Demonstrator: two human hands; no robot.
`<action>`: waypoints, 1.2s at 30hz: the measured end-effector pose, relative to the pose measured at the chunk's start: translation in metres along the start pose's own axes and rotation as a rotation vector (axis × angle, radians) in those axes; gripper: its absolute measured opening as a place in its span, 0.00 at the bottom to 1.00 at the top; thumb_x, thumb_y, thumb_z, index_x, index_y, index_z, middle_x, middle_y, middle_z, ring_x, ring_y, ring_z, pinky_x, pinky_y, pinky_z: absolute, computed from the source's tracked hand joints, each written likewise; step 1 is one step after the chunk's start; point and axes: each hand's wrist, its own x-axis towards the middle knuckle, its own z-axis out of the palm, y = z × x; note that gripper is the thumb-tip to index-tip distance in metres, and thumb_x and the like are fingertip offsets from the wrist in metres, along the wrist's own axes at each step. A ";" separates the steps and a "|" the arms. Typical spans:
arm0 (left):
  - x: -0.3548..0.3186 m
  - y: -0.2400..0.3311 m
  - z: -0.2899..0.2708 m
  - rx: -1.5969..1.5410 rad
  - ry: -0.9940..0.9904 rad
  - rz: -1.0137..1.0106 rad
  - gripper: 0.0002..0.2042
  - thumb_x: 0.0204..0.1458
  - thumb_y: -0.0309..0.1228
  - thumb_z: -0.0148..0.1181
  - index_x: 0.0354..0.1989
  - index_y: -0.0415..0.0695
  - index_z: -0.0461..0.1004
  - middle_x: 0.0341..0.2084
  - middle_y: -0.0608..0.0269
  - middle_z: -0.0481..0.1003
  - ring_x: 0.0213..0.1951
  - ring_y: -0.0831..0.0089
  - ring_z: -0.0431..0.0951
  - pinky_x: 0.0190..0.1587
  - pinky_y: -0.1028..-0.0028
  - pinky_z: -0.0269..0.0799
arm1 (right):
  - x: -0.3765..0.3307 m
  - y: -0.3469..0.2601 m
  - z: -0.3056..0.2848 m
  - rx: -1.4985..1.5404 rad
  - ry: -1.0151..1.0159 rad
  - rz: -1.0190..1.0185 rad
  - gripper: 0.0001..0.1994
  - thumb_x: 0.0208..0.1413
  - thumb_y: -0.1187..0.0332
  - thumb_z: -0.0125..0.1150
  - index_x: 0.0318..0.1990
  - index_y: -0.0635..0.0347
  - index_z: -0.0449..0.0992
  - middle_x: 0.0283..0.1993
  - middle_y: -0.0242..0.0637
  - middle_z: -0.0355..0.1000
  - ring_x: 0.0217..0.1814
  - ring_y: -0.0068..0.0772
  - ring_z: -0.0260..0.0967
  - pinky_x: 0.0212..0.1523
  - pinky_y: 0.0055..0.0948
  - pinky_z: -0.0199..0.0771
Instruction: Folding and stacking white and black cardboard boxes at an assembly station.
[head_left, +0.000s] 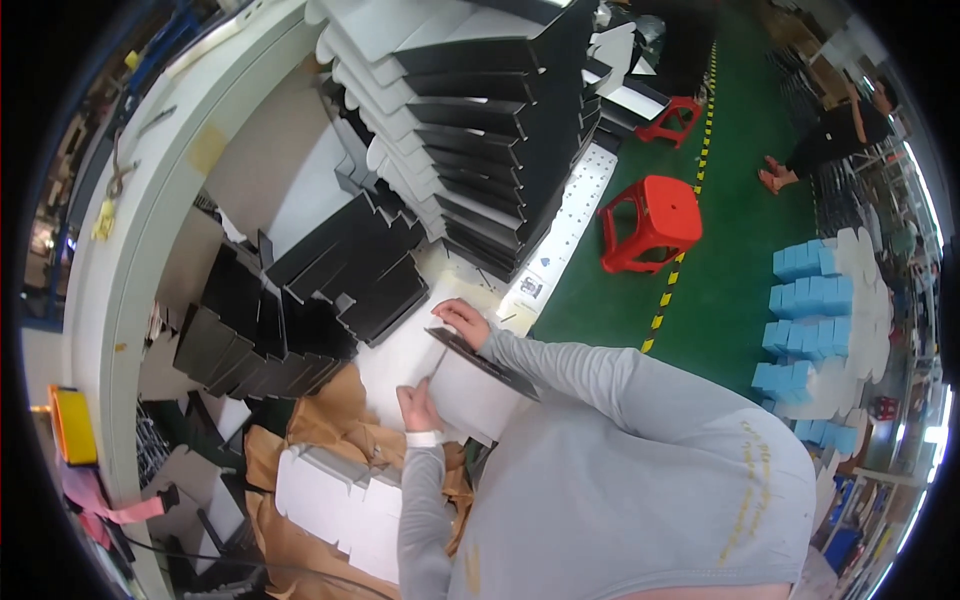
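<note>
Holding: your two hands keep one flat cardboard sheet, white on the face with a black edge (pixel 478 385), on the white work table (pixel 140 230) just in front of your chest.
Left hand: your left hand (pixel 417 408) lies on the near left side of the sheet, fingers curled down on it; you cannot tell if they pinch it or only press.
Right hand: your right hand (pixel 462 322) is at the far black edge of the sheet, fingers bent over this edge and touching it.
Around, left: a group of folded black cardboard boxes (pixel 300 310) stands just beside the sheet, some leaning on each other.
Around, far: a tall stack of flat black-and-white cardboard blanks (pixel 470 130) rises behind the sheet and closes the far part of the table.
Around, near: brown wrapping paper (pixel 330 420) and a pile of white die-cut sheets (pixel 335 500) lie under your left forearm.
Around, right: on the green floor (pixel 720 300) there is a red plastic stool (pixel 655 222), a second red stool (pixel 675 120) further away, and stacks of light blue boxes (pixel 805 300).
Other person: a person in dark clothes (pixel 840 135) is well apart, at the far right.
Hidden: your grey sleeves and body cover the near part of the sheet; its full shape is not visible.
Hard to see: small tools on the left table rim are too small to tell.
</note>
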 end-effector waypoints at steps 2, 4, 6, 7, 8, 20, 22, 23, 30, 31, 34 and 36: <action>-0.005 0.000 0.011 -0.067 0.093 -0.011 0.16 0.38 0.14 0.50 0.39 0.37 0.72 0.24 0.57 0.58 0.26 0.65 0.61 0.31 0.71 0.61 | 0.007 -0.001 -0.003 0.123 -0.153 0.041 0.16 0.57 0.62 0.44 0.28 0.63 0.74 0.29 0.34 0.70 0.36 0.26 0.65 0.44 0.22 0.61; -0.006 -0.009 0.012 -0.274 0.128 -0.060 0.09 0.41 0.19 0.54 0.33 0.38 0.74 0.21 0.61 0.59 0.25 0.70 0.60 0.28 0.74 0.59 | 0.010 0.006 -0.001 0.030 -0.191 0.455 0.21 0.54 0.53 0.46 0.21 0.62 0.74 0.22 0.31 0.70 0.28 0.22 0.64 0.36 0.22 0.63; -0.005 -0.034 0.009 -0.335 0.076 -0.253 0.03 0.41 0.24 0.58 0.26 0.40 0.76 0.19 0.67 0.60 0.22 0.75 0.59 0.24 0.78 0.56 | 0.009 0.008 0.016 -0.005 -0.109 0.354 0.25 0.52 0.49 0.47 0.15 0.61 0.70 0.14 0.26 0.62 0.19 0.17 0.55 0.22 0.23 0.56; -0.001 -0.035 0.010 -0.359 0.033 -0.297 0.04 0.41 0.26 0.60 0.25 0.40 0.75 0.20 0.67 0.61 0.21 0.76 0.58 0.23 0.78 0.56 | 0.013 0.008 0.014 -0.016 -0.113 0.375 0.26 0.52 0.48 0.48 0.13 0.60 0.68 0.12 0.26 0.60 0.17 0.17 0.53 0.21 0.24 0.54; 0.006 -0.028 0.006 -0.380 -0.003 -0.344 0.05 0.40 0.27 0.62 0.24 0.40 0.75 0.20 0.67 0.62 0.19 0.77 0.58 0.22 0.78 0.55 | 0.015 0.008 0.012 0.019 -0.089 0.381 0.27 0.51 0.47 0.48 0.11 0.60 0.67 0.11 0.26 0.59 0.16 0.18 0.52 0.20 0.24 0.53; 0.066 -0.002 0.011 0.465 -0.753 -0.021 0.14 0.45 0.38 0.51 0.40 0.48 0.69 0.33 0.54 0.73 0.37 0.59 0.73 0.37 0.64 0.70 | 0.005 0.009 0.016 -0.228 -0.278 0.270 0.21 0.47 0.51 0.55 0.19 0.63 0.73 0.16 0.35 0.65 0.22 0.23 0.60 0.27 0.26 0.61; 0.072 -0.005 0.010 0.437 -0.724 -0.049 0.13 0.46 0.38 0.50 0.39 0.49 0.69 0.33 0.54 0.73 0.37 0.60 0.74 0.37 0.65 0.70 | -0.002 0.012 0.029 -0.307 -0.348 0.223 0.20 0.49 0.53 0.54 0.19 0.63 0.72 0.16 0.30 0.64 0.23 0.20 0.58 0.28 0.24 0.61; 0.070 -0.012 0.014 0.398 -0.707 -0.069 0.13 0.46 0.38 0.49 0.39 0.49 0.69 0.34 0.54 0.73 0.37 0.61 0.74 0.37 0.65 0.70 | -0.003 0.016 0.033 -0.322 -0.382 0.217 0.19 0.49 0.54 0.55 0.20 0.63 0.72 0.17 0.31 0.65 0.24 0.20 0.59 0.29 0.24 0.61; 0.025 -0.110 0.102 -0.306 -0.390 -0.321 0.11 0.52 0.34 0.39 0.35 0.49 0.70 0.33 0.61 0.72 0.37 0.69 0.72 0.37 0.74 0.68 | 0.000 0.007 0.027 -0.437 -0.344 0.089 0.18 0.50 0.56 0.52 0.22 0.65 0.72 0.18 0.42 0.66 0.24 0.28 0.62 0.29 0.28 0.63; 0.038 -0.081 0.079 -0.247 -0.525 -0.397 0.09 0.50 0.33 0.42 0.35 0.51 0.70 0.35 0.62 0.72 0.40 0.69 0.72 0.38 0.74 0.68 | 0.001 0.011 0.025 -0.409 -0.365 0.145 0.17 0.50 0.58 0.52 0.22 0.65 0.72 0.18 0.39 0.67 0.25 0.25 0.62 0.29 0.27 0.63; 0.057 -0.016 0.036 0.371 -0.580 -0.063 0.11 0.48 0.35 0.43 0.34 0.46 0.70 0.30 0.54 0.73 0.34 0.61 0.74 0.33 0.65 0.70 | 0.005 0.021 0.019 -0.311 -0.372 0.173 0.16 0.50 0.60 0.53 0.20 0.64 0.71 0.17 0.28 0.64 0.23 0.18 0.58 0.27 0.22 0.60; 0.050 -0.025 0.034 0.465 -0.625 0.046 0.11 0.48 0.35 0.42 0.32 0.45 0.71 0.27 0.56 0.74 0.32 0.58 0.75 0.32 0.62 0.71 | 0.003 0.016 0.021 -0.283 -0.376 0.227 0.16 0.50 0.61 0.53 0.19 0.64 0.71 0.16 0.28 0.64 0.22 0.18 0.58 0.26 0.22 0.59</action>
